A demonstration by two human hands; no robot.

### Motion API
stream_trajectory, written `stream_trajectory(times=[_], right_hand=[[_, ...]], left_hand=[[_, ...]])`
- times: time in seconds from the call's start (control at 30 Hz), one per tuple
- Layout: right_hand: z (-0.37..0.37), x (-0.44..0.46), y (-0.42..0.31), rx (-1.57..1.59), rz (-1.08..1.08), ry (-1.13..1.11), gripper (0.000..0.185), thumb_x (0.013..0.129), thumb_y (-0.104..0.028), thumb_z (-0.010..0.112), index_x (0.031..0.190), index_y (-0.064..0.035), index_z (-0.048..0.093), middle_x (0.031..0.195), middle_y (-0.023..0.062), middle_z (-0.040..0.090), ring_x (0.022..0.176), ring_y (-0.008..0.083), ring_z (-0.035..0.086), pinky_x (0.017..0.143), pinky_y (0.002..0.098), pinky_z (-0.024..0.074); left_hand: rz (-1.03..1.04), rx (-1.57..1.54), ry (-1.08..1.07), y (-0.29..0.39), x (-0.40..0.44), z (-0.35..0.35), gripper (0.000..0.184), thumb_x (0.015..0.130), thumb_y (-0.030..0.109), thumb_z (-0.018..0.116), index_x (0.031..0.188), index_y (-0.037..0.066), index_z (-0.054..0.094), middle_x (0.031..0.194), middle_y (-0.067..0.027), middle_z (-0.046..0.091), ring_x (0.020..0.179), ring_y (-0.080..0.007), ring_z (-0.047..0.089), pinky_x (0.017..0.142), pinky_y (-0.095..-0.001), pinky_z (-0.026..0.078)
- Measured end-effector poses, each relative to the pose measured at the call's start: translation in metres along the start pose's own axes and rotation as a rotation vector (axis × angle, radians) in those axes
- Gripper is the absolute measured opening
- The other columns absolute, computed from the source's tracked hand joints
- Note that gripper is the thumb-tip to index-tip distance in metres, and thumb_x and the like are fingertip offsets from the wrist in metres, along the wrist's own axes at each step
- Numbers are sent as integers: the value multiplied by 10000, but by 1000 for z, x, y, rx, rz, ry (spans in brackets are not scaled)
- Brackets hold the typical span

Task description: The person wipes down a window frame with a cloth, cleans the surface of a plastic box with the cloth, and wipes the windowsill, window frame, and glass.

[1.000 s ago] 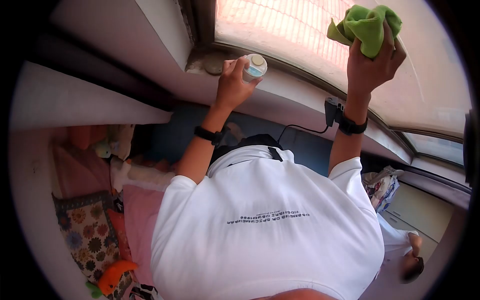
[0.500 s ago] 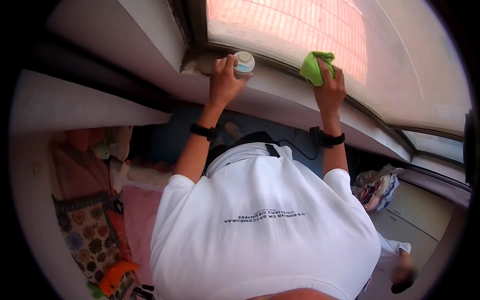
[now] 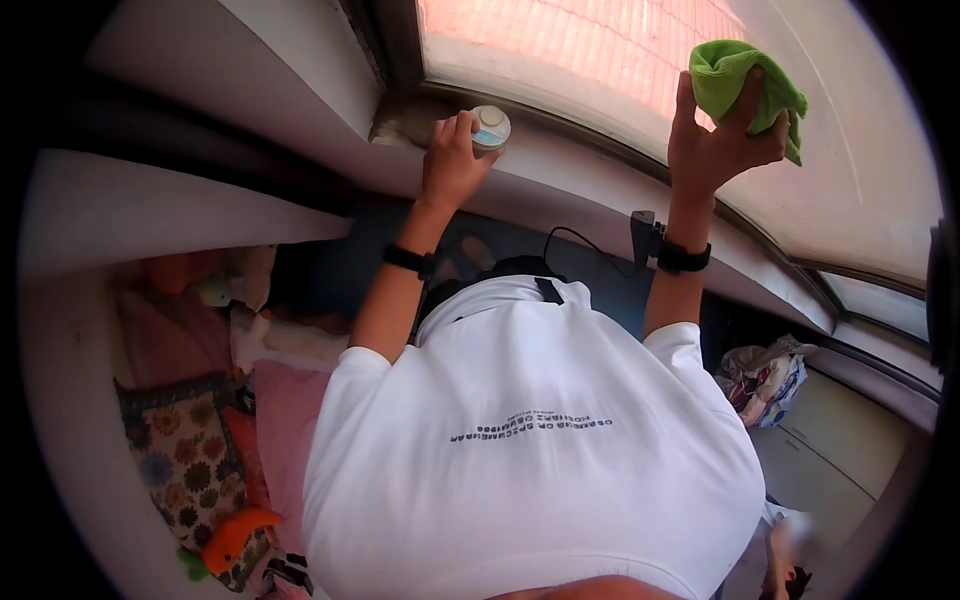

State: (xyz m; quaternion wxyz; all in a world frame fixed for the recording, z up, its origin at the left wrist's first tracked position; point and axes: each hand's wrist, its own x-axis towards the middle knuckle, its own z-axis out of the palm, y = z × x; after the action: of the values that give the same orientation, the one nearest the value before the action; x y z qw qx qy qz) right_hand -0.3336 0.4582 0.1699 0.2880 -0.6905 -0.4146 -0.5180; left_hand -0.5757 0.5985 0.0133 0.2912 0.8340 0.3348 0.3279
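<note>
The biggest thing near you is the window (image 3: 640,95), and pink ridges show through its glass. Along its bottom edge runs the long window sill (image 3: 580,170). Off to your right is a pale cupboard (image 3: 825,445) with small handles. You wear a white shirt (image 3: 540,490) with dark letters on it. On your left is a flowered cloth (image 3: 185,460). A crumpled bag (image 3: 762,380) is on your right, by a corner of the cupboard.

The green cloth (image 3: 730,75) is all bunched up in front of the glass, past the sill's back edge. I can't tell if it touches the glass. Your right hand (image 3: 715,150) has hold of it. The fingers bend over the cloth, and the thumb sticks up wide apart from them.

Your left hand (image 3: 453,165) is at the sill, near its left end. The fingers and thumb curl round a small tub (image 3: 491,127), just as far apart as the tub is wide. The tub has a pale round bit on top and some light blue. It is close to the sill's left corner. I can't tell if its bottom sits on the sill. You have a dark band (image 3: 405,260) on your left wrist.
</note>
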Motion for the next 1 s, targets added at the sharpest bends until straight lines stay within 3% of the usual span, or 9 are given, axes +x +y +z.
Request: stream_trajectory(times=[0.1, 0.17, 0.23, 0.3, 0.43, 0.5, 0.73, 0.9, 1.0], right_hand=[[-4, -3, 11, 20, 87, -56, 729, 809, -477, 763, 1434, -167, 550, 1311, 223, 314, 1177, 378, 321, 995, 502, 340], [-2, 5, 14, 246, 99, 41, 695, 809, -468, 753, 1412, -172, 574, 1300, 216, 315, 1178, 370, 309, 996, 504, 338], [-6, 18, -8, 178, 115, 44, 660, 805, -425, 770, 1387, -169, 593, 1269, 220, 343, 1164, 359, 330, 989, 482, 345], [-3, 23, -35, 256, 37, 45, 523, 837, -294, 786, 1322, -164, 639, 1219, 147, 432, 1139, 303, 401, 970, 428, 394], [27, -4, -98, 297, -135, -96, 537, 689, -193, 826, 1193, -345, 718, 1145, 35, 534, 1076, 290, 492, 871, 411, 461], [36, -43, -107, 231, -150, -249, 525, 695, -187, 782, 1168, -402, 704, 1150, -33, 544, 1071, 246, 497, 796, 424, 465], [-13, -110, -23, -30, -53, -536, 492, 671, -172, 800, 1115, -378, 752, 1108, -30, 553, 1061, 240, 519, 864, 450, 463], [-42, -67, 21, -43, 53, -397, 537, 665, -149, 826, 1169, -314, 747, 1113, 24, 521, 1065, 266, 512, 924, 427, 472], [-45, -8, 3, 72, 95, -19, 556, 670, -131, 846, 1202, -251, 736, 1160, 92, 459, 1062, 286, 503, 915, 411, 474]], left_hand=[[5, 21, 15, 4, -2, -2, 504, 735, 214, 859, 1040, 77, 481, 1049, -131, 564, 1034, -390, 552, 845, -483, 480], [8, 17, 13, 3, -5, -3, 501, 731, 192, 859, 1054, 76, 493, 1103, -138, 545, 1056, -382, 548, 860, -475, 487], [21, 12, 6, 4, -8, -5, 501, 727, 170, 858, 1068, 74, 504, 1158, -146, 526, 1078, -374, 545, 875, -466, 495], [23, -16, -15, 2, -8, -7, 522, 729, 182, 863, 1094, 66, 508, 1206, -162, 492, 1129, -377, 527, 908, -471, 486], [102, 41, -27, 15, -2, -21, 538, 735, 200, 862, 1116, 57, 509, 1201, -161, 491, 1164, -385, 505, 956, -482, 460], [143, 86, 13, 18, 3, -32, 568, 748, 248, 871, 1134, 62, 499, 1214, -149, 479, 1138, -349, 519, 958, -460, 453], [45, -29, 162, 9, 26, -80, 526, 831, 226, 820, 1201, 24, 505, 1165, -137, 546, 1090, -261, 560, 932, -396, 479], [89, -97, 416, 9, 69, -116, 535, 848, 223, 803, 1226, -5, 500, 1164, -153, 563, 1061, -271, 593, 928, -397, 502], [160, -125, 462, 18, 88, -121, 559, 848, 238, 805, 1242, -17, 501, 1176, -163, 572, 1078, -279, 606, 952, -395, 511]])
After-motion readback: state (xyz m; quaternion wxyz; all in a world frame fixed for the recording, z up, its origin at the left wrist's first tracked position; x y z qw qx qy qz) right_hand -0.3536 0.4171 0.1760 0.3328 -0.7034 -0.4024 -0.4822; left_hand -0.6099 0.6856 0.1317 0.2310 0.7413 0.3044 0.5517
